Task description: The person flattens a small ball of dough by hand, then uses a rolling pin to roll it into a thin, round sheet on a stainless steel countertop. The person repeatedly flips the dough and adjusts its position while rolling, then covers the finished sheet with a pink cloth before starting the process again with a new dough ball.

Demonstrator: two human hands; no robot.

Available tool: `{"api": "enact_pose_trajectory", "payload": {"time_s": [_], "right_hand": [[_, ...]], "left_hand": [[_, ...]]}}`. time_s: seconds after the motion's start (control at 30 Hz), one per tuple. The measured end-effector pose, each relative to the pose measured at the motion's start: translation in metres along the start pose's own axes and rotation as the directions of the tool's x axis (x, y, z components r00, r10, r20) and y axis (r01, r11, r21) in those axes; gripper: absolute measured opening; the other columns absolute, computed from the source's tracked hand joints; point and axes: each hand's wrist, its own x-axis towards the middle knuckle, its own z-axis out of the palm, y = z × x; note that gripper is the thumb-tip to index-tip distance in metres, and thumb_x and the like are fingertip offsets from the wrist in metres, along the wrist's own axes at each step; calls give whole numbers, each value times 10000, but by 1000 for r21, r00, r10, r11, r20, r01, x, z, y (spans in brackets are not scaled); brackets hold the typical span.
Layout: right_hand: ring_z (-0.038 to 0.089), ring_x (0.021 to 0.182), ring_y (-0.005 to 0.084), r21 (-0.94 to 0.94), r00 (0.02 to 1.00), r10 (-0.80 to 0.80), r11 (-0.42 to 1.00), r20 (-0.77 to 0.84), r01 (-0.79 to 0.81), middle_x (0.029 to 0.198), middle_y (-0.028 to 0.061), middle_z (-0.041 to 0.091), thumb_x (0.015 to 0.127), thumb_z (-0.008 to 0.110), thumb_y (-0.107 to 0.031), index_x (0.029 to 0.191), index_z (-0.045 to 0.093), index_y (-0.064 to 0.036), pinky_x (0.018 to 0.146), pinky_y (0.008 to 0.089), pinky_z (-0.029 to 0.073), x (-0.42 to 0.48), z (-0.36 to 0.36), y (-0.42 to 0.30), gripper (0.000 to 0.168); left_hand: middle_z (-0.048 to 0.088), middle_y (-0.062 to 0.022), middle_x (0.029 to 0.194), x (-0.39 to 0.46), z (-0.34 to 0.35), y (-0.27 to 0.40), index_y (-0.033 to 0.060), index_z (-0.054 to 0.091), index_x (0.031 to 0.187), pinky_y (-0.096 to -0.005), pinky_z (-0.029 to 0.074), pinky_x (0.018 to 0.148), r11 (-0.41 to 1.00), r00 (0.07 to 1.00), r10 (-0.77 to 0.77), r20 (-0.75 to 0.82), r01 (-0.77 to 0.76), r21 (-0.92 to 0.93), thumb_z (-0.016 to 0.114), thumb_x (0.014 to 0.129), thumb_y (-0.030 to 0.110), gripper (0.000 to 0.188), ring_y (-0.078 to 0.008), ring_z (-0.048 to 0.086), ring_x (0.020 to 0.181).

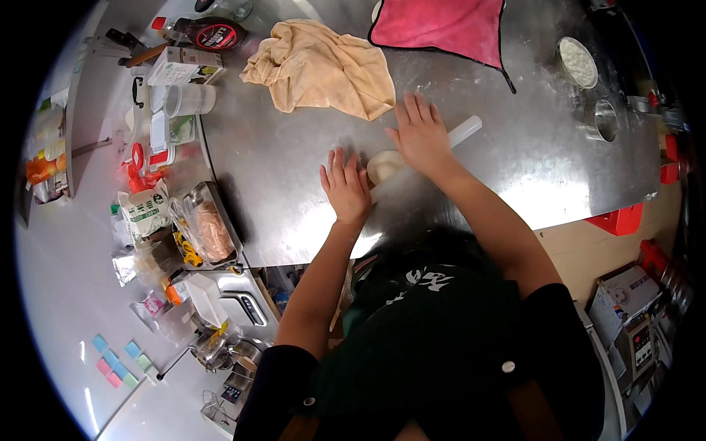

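A whitish rolling pin [466,131] lies slantwise across a flattened round of pale dough [383,165] on the steel worktable [276,160]. The palm of my right hand [423,135] rests on the pin right of the dough, fingers stretched out and pointing away from me. Over the pin's near left end is my left hand [347,190], flat with fingers spread, just left of the dough. Neither hand curls round the pin. Parts of the pin are hidden beneath both hands.
Beyond my hands lie a crumpled beige cloth [331,71] and a pink cloth [441,22] with dark edging. A bowl of white flour [578,62] and a metal cup [602,121] stand at right. Bottles, a carton [185,66] and a plastic measuring cup [190,100] line the left edge.
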Motion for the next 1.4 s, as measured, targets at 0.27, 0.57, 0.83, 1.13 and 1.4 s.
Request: {"api": "enact_pose_trajectory", "payload": {"time_s": [0.27, 0.57, 0.83, 1.13, 1.4], "right_hand": [[377, 1359, 373, 16, 999, 38, 999, -5, -38, 1442, 224, 422, 922, 572, -385, 1325, 487, 11, 1101, 525, 326, -34, 0, 4, 571], [371, 1366, 361, 86, 994, 19, 996, -105, -10, 1458, 211, 402, 893, 617, -344, 1349, 465, -2, 1127, 514, 283, 6, 19, 5, 590], [408, 1322, 354, 187, 981, -168, 971, 93, 148, 1424, 173, 437, 798, 713, -386, 1275, 542, -45, 1125, 517, 284, -119, -39, 44, 611], [590, 967, 251, 335, 875, -375, 903, 307, 269, 957, 60, 609, 674, 776, -384, 917, 659, -85, 888, 416, 466, -149, -47, 20, 403], [612, 890, 260, 318, 918, -265, 933, 295, 167, 907, 78, 609, 723, 699, -167, 839, 604, -74, 723, 383, 522, -157, -50, 32, 176]], "left_hand": [[467, -178, 1409, -15, 2, 2, 67, 545, 1257, -569, 229, 1116, 999, 997, 21, 69, -18, -50, 577, 911, 173, 363, -366, 388, 1369], [556, -164, 1275, 31, -2, -2, 50, 578, 1182, -492, 370, 1032, 998, 996, 62, -62, -62, 7, 606, 898, 120, 294, -363, 503, 1218], [637, -138, 959, 53, -5, 11, 34, 630, 1024, -403, 496, 781, 862, 942, -7, 336, 176, -476, 709, 798, 144, 263, -322, 607, 892], [649, -144, 890, 73, -23, 22, 33, 604, 898, -401, 510, 724, 957, 808, 88, 583, 93, -274, 730, 788, 181, 223, -299, 635, 815], [638, -161, 769, 43, -30, 40, 2, 575, 923, -397, 518, 636, 666, 755, -235, 612, 584, -464, 704, 836, 159, 220, -330, 640, 687]]}}
